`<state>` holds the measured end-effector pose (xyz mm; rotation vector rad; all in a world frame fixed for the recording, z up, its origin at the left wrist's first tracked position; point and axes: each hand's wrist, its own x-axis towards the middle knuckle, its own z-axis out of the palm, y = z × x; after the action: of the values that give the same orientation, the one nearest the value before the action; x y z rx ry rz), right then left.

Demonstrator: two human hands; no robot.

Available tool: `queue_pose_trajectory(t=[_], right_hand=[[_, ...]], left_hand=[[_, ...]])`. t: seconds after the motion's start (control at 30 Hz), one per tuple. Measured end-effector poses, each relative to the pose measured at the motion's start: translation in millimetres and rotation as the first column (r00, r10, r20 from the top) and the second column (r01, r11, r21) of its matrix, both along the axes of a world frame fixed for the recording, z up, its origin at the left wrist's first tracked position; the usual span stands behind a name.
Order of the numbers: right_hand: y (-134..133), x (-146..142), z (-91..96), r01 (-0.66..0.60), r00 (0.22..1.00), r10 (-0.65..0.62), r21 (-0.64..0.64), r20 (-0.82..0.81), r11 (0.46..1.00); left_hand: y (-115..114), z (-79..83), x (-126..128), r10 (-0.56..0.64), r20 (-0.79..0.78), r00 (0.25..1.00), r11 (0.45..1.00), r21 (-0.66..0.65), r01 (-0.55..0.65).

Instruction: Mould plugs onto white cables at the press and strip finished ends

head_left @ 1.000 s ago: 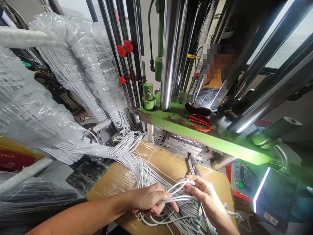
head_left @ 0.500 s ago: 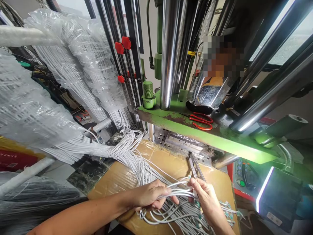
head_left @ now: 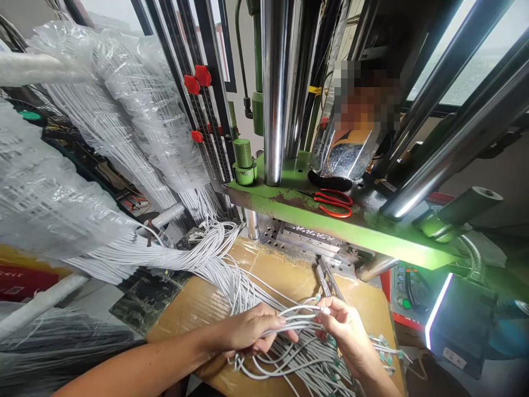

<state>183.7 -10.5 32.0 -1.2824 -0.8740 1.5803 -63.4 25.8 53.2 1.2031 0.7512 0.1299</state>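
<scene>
Several white cables (head_left: pixel 295 318) run between my two hands above the worktop. My left hand (head_left: pixel 258 329) is wrapped round this small bunch, thumb on top. My right hand (head_left: pixel 341 322) pinches a cable end with a small white tip between thumb and fingers. Beneath both hands lies a thick pile of white cables (head_left: pixel 297 361), some with small green connectors (head_left: pixel 386 355) at their ends. Just beyond my right hand, a narrow metal bar fixture (head_left: pixel 326 278) rests on the board, partly behind my fingers.
A green press plate (head_left: pixel 285 201) carries red-handled scissors (head_left: pixel 333 201). Under it sits a metal mould (head_left: pixel 309 240). Plastic-wrapped cable bundles (head_left: pixel 136 110) hang at left. A lit lamp (head_left: pixel 438 311) and a control panel (head_left: pixel 407 289) stand at right. Another person (head_left: pixel 359 138) is behind the press.
The view has shifted slightly. My right thumb and fingers have moved on the cable ends, and a white tip now shows between them. My left hand keeps its hold.
</scene>
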Motion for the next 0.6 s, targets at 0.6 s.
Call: queue_pose_trajectory(t=[0.6], right_hand=[[-3, -14, 10.6, 0.103, 0.978, -0.115, -0.077, -0.172, 0.992]], left_hand=[[-4, 9.0, -1, 0.025, -0.030, 0.999, 0.993, -0.111, -0.028]])
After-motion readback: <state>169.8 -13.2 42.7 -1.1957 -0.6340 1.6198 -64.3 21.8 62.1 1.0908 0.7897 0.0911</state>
